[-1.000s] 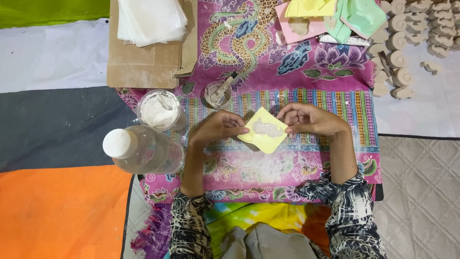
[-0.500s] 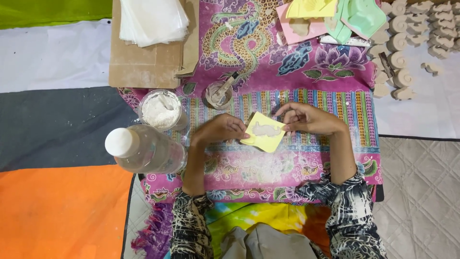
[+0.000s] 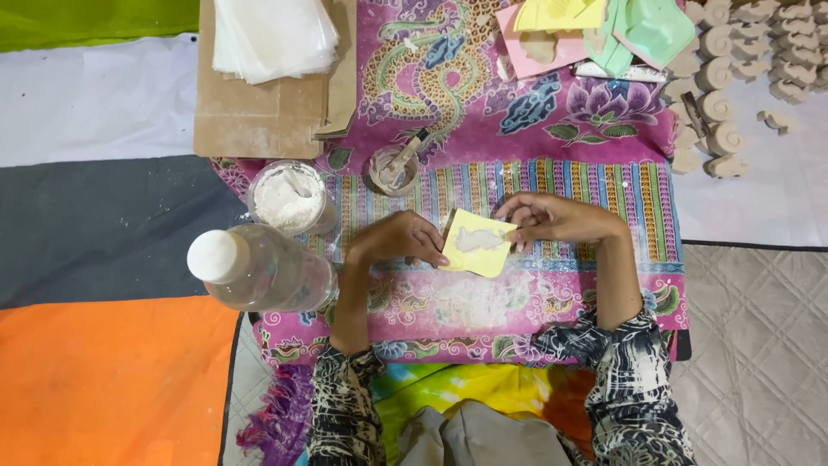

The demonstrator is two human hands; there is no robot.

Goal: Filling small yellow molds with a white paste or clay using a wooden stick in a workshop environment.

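Note:
A small yellow mould (image 3: 477, 243) with a pale filled shape in its middle is held just above the patterned pink cloth (image 3: 517, 129). My left hand (image 3: 398, 240) grips its left edge. Its upper right edge is pinched by my right hand (image 3: 556, 218). Both forearms in black-and-white sleeves reach in from the bottom of the view.
A clear bottle with a white cap (image 3: 259, 269) and a tub of white powder (image 3: 287, 198) stand at the left. A small cup with a stirring stick (image 3: 393, 167) sits behind the hands. Cardboard with a stack of clear sheets (image 3: 272, 34), more moulds (image 3: 595, 30) and cast pieces (image 3: 724, 69) lie at the back.
Both hands and the yellow mould have shifted slightly, the mould tilting a little between the fingers. Nothing else has moved.

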